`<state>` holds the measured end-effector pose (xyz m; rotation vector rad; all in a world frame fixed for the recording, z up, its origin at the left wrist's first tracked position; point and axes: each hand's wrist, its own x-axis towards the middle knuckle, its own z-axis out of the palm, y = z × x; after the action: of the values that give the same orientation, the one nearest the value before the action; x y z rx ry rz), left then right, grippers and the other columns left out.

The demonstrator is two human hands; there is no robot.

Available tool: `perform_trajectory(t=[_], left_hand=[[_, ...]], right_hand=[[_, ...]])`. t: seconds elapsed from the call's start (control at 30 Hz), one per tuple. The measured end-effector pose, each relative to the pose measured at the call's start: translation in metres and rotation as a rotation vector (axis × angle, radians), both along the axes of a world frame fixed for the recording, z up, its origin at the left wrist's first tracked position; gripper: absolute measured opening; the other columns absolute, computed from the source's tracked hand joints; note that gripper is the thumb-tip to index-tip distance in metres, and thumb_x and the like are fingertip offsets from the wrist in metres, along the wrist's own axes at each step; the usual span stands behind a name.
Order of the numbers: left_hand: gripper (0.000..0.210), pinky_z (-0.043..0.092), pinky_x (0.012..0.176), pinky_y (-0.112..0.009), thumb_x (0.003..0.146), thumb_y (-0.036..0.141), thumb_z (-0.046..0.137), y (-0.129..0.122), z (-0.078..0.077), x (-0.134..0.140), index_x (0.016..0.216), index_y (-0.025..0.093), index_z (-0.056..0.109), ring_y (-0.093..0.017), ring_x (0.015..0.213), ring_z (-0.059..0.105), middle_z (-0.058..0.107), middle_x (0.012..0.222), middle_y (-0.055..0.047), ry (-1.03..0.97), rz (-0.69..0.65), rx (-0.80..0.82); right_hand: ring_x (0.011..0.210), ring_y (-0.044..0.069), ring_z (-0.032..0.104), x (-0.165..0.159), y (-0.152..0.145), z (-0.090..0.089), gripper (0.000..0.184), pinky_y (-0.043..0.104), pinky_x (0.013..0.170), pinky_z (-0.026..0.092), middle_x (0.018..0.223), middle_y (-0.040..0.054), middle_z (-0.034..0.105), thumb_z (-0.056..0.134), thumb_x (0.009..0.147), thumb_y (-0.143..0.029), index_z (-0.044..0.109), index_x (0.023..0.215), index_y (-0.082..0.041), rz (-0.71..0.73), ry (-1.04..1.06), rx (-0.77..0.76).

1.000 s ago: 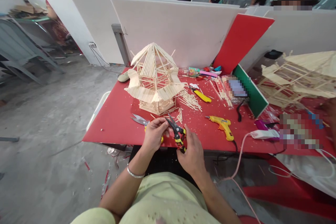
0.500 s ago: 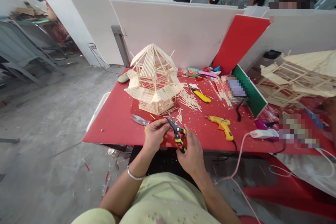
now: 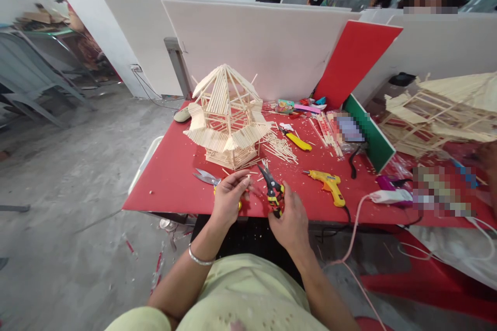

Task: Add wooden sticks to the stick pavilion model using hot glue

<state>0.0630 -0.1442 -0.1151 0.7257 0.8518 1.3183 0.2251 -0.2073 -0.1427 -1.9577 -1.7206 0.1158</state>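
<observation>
My left hand (image 3: 228,197) is closed in a pinch above the front of the red table, with the pale end of a small wooden stick (image 3: 248,177) showing at its fingertips. In my right hand (image 3: 290,220) are black-and-yellow pruning shears (image 3: 275,192), their blades pointing away from me and apart from my left hand. Just beyond both hands stands a pavilion model (image 3: 229,124) of thin wooden sticks with a pointed roof. Silver-bladed scissors (image 3: 207,177) lie partly hidden behind my left hand. Loose cut sticks (image 3: 281,147) are heaped beside the model.
A yellow glue gun (image 3: 328,186) lies to the right on the red table (image 3: 155,181), its cord over the front edge. Yellow-handled cutters (image 3: 297,140) rest farther back. A green board (image 3: 368,132) separates off another stick model (image 3: 427,119). White panels (image 3: 252,46) stand behind.
My right hand and the shears have moved right, away from my left hand. The left hand stays nearly in place, its fingers shifted slightly.
</observation>
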Motion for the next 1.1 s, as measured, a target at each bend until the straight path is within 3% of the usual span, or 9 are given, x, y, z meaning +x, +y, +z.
perform_trajectory(t=[0.2, 0.33, 0.4, 0.53, 0.63, 0.73, 0.8, 0.9, 1.1], left_hand=[[0.029, 0.044, 0.046, -0.016, 0.072, 0.027, 0.081, 0.001, 0.001, 0.0, 0.094, 0.013, 0.069, -0.01, 0.062, 0.062, 0.068, 0.075, -0.003, -0.149, -0.101, -0.069], [0.026, 0.044, 0.045, -0.016, 0.073, 0.03, 0.08, 0.003, 0.004, 0.002, 0.088, 0.014, 0.066, -0.01, 0.062, 0.064, 0.069, 0.078, -0.005, -0.16, -0.129, -0.11], [0.025, 0.043, 0.043, -0.015, 0.073, 0.03, 0.08, 0.004, 0.003, 0.004, 0.086, 0.015, 0.064, -0.011, 0.062, 0.064, 0.069, 0.078, -0.004, -0.173, -0.143, -0.134], [0.024, 0.04, 0.041, -0.014, 0.074, 0.028, 0.08, 0.006, -0.001, 0.009, 0.087, 0.016, 0.064, -0.009, 0.062, 0.064, 0.065, 0.076, 0.0, -0.236, -0.167, -0.184], [0.023, 0.039, 0.041, -0.013, 0.074, 0.027, 0.079, 0.006, -0.003, 0.013, 0.085, 0.015, 0.063, -0.007, 0.061, 0.061, 0.062, 0.074, 0.001, -0.278, -0.18, -0.208], [0.023, 0.038, 0.041, -0.012, 0.073, 0.026, 0.079, 0.007, 0.0, 0.015, 0.083, 0.014, 0.063, -0.006, 0.06, 0.06, 0.063, 0.074, 0.0, -0.275, -0.19, -0.217], [0.023, 0.039, 0.042, -0.012, 0.072, 0.026, 0.08, 0.007, 0.003, 0.016, 0.082, 0.014, 0.063, -0.006, 0.059, 0.06, 0.063, 0.074, 0.0, -0.262, -0.191, -0.22], [0.023, 0.04, 0.044, -0.012, 0.07, 0.024, 0.081, 0.006, 0.005, 0.016, 0.08, 0.014, 0.063, -0.006, 0.059, 0.06, 0.064, 0.073, 0.001, -0.24, -0.175, -0.225], [0.02, 0.04, 0.044, -0.013, 0.069, 0.019, 0.078, 0.001, 0.008, 0.004, 0.08, 0.015, 0.063, -0.007, 0.058, 0.06, 0.065, 0.073, -0.001, -0.241, -0.152, -0.202]], right_hand=[[0.106, 0.034, 0.053, 0.018, 0.025, -0.004, 0.076, 0.043, 0.081, 0.043, 0.113, 0.021, 0.058, 0.059, 0.082, -0.041, 0.035, 0.146, -0.008, -0.182, -0.291, -0.061], [0.112, 0.033, 0.05, 0.039, 0.037, 0.001, 0.062, 0.043, 0.085, 0.041, 0.122, 0.0191, 0.057, 0.05, 0.088, -0.054, 0.051, 0.136, -0.014, -0.143, -0.3, -0.023], [0.113, 0.032, 0.049, 0.06, 0.04, 0.005, 0.054, 0.043, 0.086, 0.04, 0.125, 0.0175, 0.056, 0.044, 0.092, -0.053, 0.057, 0.13, -0.017, -0.188, -0.311, 0.024], [0.105, 0.034, 0.052, 0.109, 0.04, 0.006, 0.05, 0.042, 0.077, 0.04, 0.119, 0.021, 0.058, 0.045, 0.091, -0.044, 0.058, 0.129, -0.014, -0.443, -0.374, -0.007], [0.096, 0.032, 0.054, 0.129, 0.039, 0.0, 0.046, 0.04, 0.073, 0.04, 0.107, 0.021, 0.06, 0.049, 0.088, -0.04, 0.062, 0.122, -0.011, -0.481, -0.387, -0.106], [0.101, 0.032, 0.054, 0.126, 0.04, 0.001, 0.045, 0.041, 0.077, 0.041, 0.113, 0.0202, 0.059, 0.049, 0.089, -0.041, 0.062, 0.122, -0.013, -0.491, -0.373, -0.064], [0.105, 0.031, 0.054, 0.114, 0.041, 0.006, 0.045, 0.041, 0.082, 0.042, 0.116, 0.0185, 0.06, 0.047, 0.091, -0.042, 0.061, 0.124, -0.015, -0.423, -0.316, 0.015], [0.106, 0.025, 0.056, 0.081, 0.038, 0.016, 0.043, 0.037, 0.089, 0.043, 0.112, 0.0128, 0.063, 0.046, 0.093, -0.044, 0.061, 0.124, -0.018, -0.121, -0.156, 0.079], [0.105, 0.021, 0.056, -0.009, 0.033, 0.015, 0.031, 0.034, 0.092, 0.044, 0.111, 0.0078, 0.064, 0.049, 0.092, -0.031, 0.06, 0.12, -0.022, 0.43, -0.036, 0.003]])
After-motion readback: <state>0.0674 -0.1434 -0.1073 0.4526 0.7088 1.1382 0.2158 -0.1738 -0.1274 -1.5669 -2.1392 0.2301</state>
